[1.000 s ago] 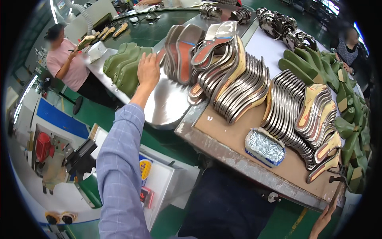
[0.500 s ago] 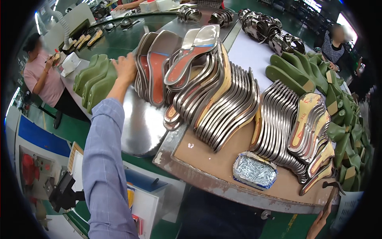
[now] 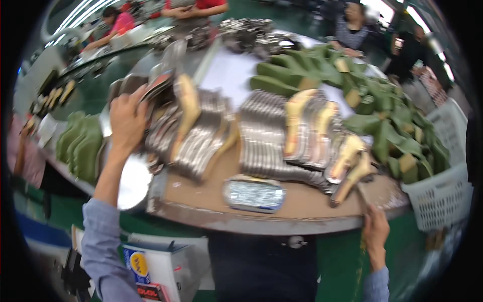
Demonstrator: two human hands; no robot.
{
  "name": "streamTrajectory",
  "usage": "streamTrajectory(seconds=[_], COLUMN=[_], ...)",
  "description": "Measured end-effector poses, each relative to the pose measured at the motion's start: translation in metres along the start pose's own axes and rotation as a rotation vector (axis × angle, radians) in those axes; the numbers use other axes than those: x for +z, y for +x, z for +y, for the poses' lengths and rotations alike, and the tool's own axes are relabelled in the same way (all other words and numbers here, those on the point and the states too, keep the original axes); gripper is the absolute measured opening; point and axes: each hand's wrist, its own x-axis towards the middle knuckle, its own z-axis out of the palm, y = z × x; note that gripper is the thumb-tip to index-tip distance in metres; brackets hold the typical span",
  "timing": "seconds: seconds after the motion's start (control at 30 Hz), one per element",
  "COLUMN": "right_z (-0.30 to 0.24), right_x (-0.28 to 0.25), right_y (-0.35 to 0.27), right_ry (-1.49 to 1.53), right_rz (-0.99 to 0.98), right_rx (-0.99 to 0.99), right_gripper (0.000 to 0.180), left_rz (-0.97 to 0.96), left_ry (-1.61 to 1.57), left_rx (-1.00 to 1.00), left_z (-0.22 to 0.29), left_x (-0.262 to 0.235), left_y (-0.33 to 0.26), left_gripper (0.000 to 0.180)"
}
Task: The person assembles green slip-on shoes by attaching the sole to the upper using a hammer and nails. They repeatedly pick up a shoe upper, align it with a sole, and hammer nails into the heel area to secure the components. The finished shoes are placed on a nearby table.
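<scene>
My left hand (image 3: 130, 118) has its fingers curled round the edge of a shiny-edged shoe insole (image 3: 160, 84) at the left pile; motion blur hides whether it grips more than one. Rows of curved insoles with silvery edges (image 3: 261, 133) stand side by side along the table. Several yellowish ones (image 3: 298, 121) show to their right. At the right front corner, my right hand (image 3: 376, 230) is closed round the wooden handle of a hammer (image 3: 363, 194). The dark hammer head lies close to the last yellow insoles.
A box of small nails (image 3: 254, 194) sits at the table's front edge (image 3: 226, 224). Green shoe lasts (image 3: 372, 116) are heaped at the right beside a white plastic basket (image 3: 437, 201); more lasts (image 3: 80, 146) stand at left. Co-workers are across the table and at far left.
The view has swung right. My left hand has come from beside the green lasts onto the insole pile and closed there. My right hand and the hammer show more fully.
</scene>
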Motion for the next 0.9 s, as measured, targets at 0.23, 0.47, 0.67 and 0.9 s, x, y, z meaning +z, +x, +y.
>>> streamTrajectory(seconds=[0.23, 0.47, 0.67, 0.9], right_z=[-0.002, 0.016, 0.017, -0.041], right_x=[0.009, -0.002, 0.048, 0.108], right_y=[0.015, 0.091, 0.261, 0.351], right_ry=[0.128, 0.691, 0.478, -0.004], right_rz=[0.128, 0.197, 0.087, -0.269], right_rx=[-0.083, 0.326, 0.525, 0.662], right_gripper=[0.042, 0.048, 0.115, 0.116], left_rz=[0.132, 0.125, 0.213, 0.002], left_ry=[-0.918, -1.878, -1.601, -1.501], left_rx=[-0.765, -0.794, -0.792, -1.100], left_z=[-0.093, 0.045, 0.194, 0.231], left_x=[0.028, -0.061, -0.106, -0.139], left_y=[0.008, 0.024, -0.068, -0.166], left_gripper=[0.053, 0.045, 0.038, 0.042])
